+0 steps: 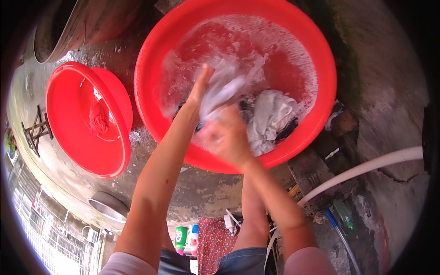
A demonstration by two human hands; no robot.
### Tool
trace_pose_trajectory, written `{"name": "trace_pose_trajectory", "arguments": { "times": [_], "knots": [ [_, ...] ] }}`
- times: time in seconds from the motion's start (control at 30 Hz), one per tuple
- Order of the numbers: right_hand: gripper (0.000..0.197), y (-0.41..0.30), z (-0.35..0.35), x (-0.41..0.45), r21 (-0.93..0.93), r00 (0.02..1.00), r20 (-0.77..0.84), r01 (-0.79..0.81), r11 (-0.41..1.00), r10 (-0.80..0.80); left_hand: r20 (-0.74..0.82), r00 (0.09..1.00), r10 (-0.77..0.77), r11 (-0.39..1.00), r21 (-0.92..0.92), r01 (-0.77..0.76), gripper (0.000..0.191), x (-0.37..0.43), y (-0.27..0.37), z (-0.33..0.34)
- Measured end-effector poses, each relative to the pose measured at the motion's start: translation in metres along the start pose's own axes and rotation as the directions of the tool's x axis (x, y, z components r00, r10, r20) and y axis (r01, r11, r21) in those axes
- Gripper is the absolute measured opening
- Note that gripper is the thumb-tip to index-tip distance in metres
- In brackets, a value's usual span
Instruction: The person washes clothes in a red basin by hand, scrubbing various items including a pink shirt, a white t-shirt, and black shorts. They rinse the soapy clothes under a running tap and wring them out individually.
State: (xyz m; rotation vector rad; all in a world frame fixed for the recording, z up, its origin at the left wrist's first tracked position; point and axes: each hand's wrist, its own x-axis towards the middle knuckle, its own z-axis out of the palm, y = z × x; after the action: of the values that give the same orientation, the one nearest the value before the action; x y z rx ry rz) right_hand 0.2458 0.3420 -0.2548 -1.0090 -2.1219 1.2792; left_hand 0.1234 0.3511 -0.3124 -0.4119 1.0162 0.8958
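Note:
A large red plastic basin (318, 86) of sudsy water lies before me, and both my hands are over it. My left hand (199, 87) is seen edge-on, gripping a wet white cloth (225, 84). Lower down, my right hand (228, 134) is closed on the same cloth, its fingers blurred by motion. Water splashes around the fabric. To the right of my hands, a bunched light-grey garment (271, 120) rests against the basin's near wall. Dark fabric (287, 129) shows beside it, mostly hidden.
At left a smaller red basin (68, 130) sits tilted, with a red cloth (98, 118) in it. A pale hose (361, 168) curves in from the right. Bottles (180, 239) and a metal bowl (108, 208) stand nearer me. A large bucket (86, 27) is at upper left.

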Motion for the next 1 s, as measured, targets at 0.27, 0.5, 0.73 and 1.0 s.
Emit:
{"name": "trace_pose_trajectory", "arguments": {
  "times": [0.27,0.5,0.73,1.0],
  "knots": [
    [0.041,0.074,-0.073,0.059,-0.024,0.851,-0.285,-0.467,0.884,0.442,-0.01,0.974,0.227,0.964,-0.138,-0.226,0.035,-0.081,-0.004,0.077],
    [0.025,0.006,-0.134,-0.025,-0.151,0.725,-0.67,-0.344,0.927,0.159,-0.002,0.921,0.39,0.886,0.272,-0.375,0.038,-0.142,-0.003,0.049],
    [0.028,0.116,-0.079,-0.106,-0.268,0.842,-0.38,-0.497,0.825,0.383,-0.378,0.892,0.25,0.967,0.148,-0.208,0.025,-0.042,-0.06,-0.08],
    [0.033,0.128,-0.034,-0.001,-0.418,0.992,-0.058,-0.13,0.899,0.116,0.372,0.603,0.706,-0.339,0.925,-0.174,0.029,0.021,-0.017,-0.074]
  ]
}}
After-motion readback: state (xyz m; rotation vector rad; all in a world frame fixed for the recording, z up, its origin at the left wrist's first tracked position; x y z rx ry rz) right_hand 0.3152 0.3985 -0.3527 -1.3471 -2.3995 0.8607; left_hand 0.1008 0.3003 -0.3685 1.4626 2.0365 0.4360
